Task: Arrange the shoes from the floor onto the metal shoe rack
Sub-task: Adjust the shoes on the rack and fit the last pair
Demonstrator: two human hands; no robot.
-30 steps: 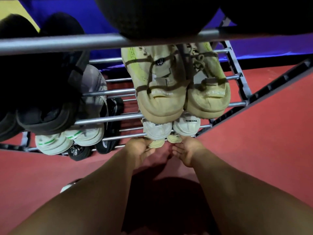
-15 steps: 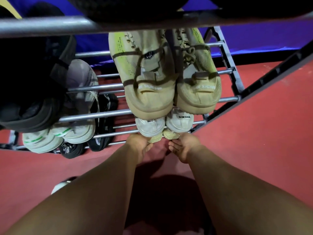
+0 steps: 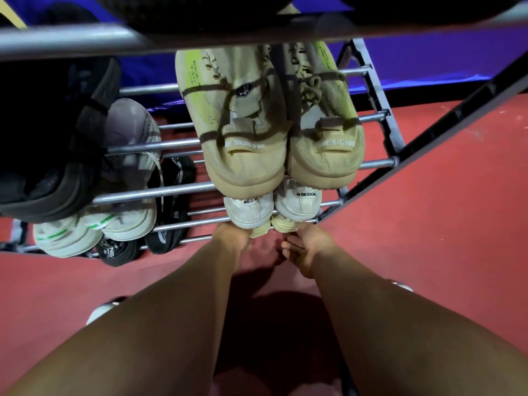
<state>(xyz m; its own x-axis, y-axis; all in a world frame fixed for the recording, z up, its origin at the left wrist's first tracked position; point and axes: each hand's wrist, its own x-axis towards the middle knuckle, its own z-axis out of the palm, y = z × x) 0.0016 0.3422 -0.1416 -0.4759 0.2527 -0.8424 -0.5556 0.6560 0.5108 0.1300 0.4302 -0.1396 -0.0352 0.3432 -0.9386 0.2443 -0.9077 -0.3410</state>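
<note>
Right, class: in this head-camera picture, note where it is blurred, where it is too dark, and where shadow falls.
Head view: the near grey metal rail across the top is out of focus. Head view: the black shoes at left are almost lost in darkness. Head view: a dark shadow lies on the red floor between the forearms. Head view: the beige sneakers are well lit, with readable lettering.

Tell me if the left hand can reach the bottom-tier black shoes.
Probably yes: the left hand sits low at the rack front; the black shoes jut out beside it, only bare floor between.
</note>
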